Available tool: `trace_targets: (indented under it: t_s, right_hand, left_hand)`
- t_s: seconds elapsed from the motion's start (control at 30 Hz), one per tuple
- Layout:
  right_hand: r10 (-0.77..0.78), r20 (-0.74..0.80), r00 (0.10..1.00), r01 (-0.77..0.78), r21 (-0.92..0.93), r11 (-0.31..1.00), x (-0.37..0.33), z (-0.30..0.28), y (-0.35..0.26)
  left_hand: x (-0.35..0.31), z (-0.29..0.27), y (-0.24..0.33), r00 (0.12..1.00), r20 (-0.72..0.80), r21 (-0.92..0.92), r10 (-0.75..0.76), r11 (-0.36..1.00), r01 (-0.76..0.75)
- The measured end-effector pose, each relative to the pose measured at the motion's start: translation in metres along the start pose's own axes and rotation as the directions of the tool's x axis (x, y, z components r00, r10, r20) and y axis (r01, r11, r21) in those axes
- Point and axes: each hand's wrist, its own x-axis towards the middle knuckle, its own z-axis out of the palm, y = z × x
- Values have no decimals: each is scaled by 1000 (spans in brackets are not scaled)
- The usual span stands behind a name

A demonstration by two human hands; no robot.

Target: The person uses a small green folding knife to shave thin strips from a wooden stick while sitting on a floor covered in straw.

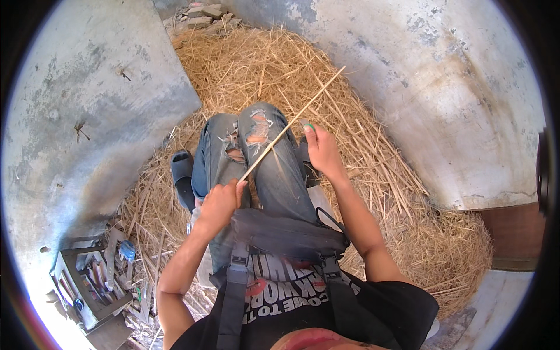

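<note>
A long thin pale stick (291, 119), which looks like split bamboo, slants across my knees toward the upper right. My left hand (217, 205) is closed around its lower end, beside my left thigh. Beyond my right knee, my right hand (324, 150) is closed on a small knife (310, 125) with a green handle. Most of the knife is hidden by the fingers; a short grey piece like a blade shows at its tip. The right hand is apart from the stick, a little to its right. Torn jeans (274, 181) cover my bent legs under the stick.
A heap of straw-like shavings (239, 64) surrounds my legs, with loose strips (379, 163) at right. Weathered walls (443, 105) stand at left and right. A wooden frame box (93, 286) holds odds and ends at lower left. Broken bricks (201, 17) lie at the far end.
</note>
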Motion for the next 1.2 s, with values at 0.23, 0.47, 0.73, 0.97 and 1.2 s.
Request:
trace_targets:
  t_s: [0.23, 0.47, 0.73, 0.97, 1.2]
  right_hand:
    - [-87, 16, 996, 87, -23, 996, 8, 17, 0]
    - [-55, 239, 969, 39, 69, 997, -1, 15, -13]
    - [-150, 376, 914, 89, 172, 981, -9, 23, -10]
    - [-19, 628, 778, -273, 364, 890, 2, 12, 13]
    - [-84, 244, 966, -42, 468, 883, -2, 19, -6]
  left_hand:
    - [-3, 7, 4, 998, -55, 115, -3, 993, 9]
    - [1, 9, 6, 999, -17, 133, -38, 990, 40]
    - [7, 10, 5, 999, -4, 105, -44, 994, 44]
    - [13, 12, 5, 999, -36, 94, -14, 995, 18]
    - [9, 33, -5, 979, -188, 220, 79, 975, -36]
